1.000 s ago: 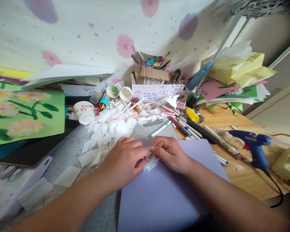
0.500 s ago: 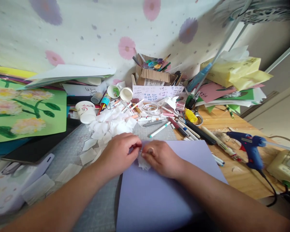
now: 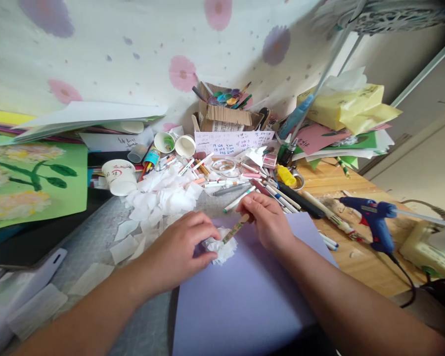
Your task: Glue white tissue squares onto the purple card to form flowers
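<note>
White ruffled paper (image 3: 227,251) sits mid-frame, pinched by my left hand (image 3: 183,246), seemingly for steadiness. My right hand (image 3: 269,222) grips a stick (image 3: 236,231) against it.

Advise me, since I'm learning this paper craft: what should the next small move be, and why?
Probably press the patterned stick lightly into the white paper cluster: the right hand holds the stick with its lower end at the cluster, while the left hand is at the cluster's left edge, seemingly placed to steady it over the purple sheet.
</note>
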Tool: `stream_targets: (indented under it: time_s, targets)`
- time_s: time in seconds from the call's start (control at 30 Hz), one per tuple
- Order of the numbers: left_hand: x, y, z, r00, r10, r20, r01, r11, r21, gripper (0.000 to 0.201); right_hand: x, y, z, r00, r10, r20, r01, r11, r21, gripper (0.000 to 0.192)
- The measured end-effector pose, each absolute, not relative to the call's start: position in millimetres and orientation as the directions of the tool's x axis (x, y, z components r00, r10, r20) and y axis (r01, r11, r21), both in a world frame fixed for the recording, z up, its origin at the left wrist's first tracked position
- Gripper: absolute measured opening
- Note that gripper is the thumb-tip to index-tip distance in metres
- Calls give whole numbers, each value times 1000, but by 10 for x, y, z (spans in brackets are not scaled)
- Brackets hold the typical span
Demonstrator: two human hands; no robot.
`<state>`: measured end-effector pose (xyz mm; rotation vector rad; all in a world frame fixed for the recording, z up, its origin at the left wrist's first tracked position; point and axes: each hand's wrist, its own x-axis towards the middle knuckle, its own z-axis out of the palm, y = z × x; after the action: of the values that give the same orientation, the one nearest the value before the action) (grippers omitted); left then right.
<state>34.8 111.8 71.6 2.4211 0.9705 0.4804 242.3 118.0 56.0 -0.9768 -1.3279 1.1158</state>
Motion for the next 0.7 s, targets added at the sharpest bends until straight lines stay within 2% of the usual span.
stream_targets:
  time_s: [0.1, 0.23, 0.3, 0.37, 0.43, 0.53, 0.6, 0.7]
  targets:
    - [363, 1116, 684, 711, 695, 106, 549, -643, 533, 18, 2425, 1166, 594, -180, 966, 185, -41, 180, -983, 32]
    - [361, 1131, 672, 698, 713, 70, 585, -624, 518, 13, 2369, 1124, 617, -417, 907, 49, 101, 100, -990, 35]
    - [357, 1138, 673, 694, 718, 60, 598, -620, 508, 9, 2363, 1128, 619, -446, 894, 50, 123, 117, -985, 34]
    - [357, 1140, 678, 688, 723, 60, 602, -615, 509, 6, 2387, 1152, 624, -382, 919, 101, 88, 144, -986, 34]
    - [362, 1136, 686, 685, 726, 63, 598, -609, 521, 7, 2429, 1184, 629, -248, 955, 162, 14, 171, -985, 33]
    - [381, 1125, 695, 699, 711, 73, 580, -624, 523, 21, 2476, 1223, 630, -81, 972, 220, -106, 211, -972, 32]
    - [397, 1119, 694, 723, 687, 69, 572, -653, 496, 27, 2478, 1228, 630, -60, 973, 222, -124, 213, -969, 32]
    - [416, 1118, 683, 749, 660, 53, 571, -684, 454, 21, 2453, 1215, 637, -78, 976, 205, -76, 199, -977, 33]
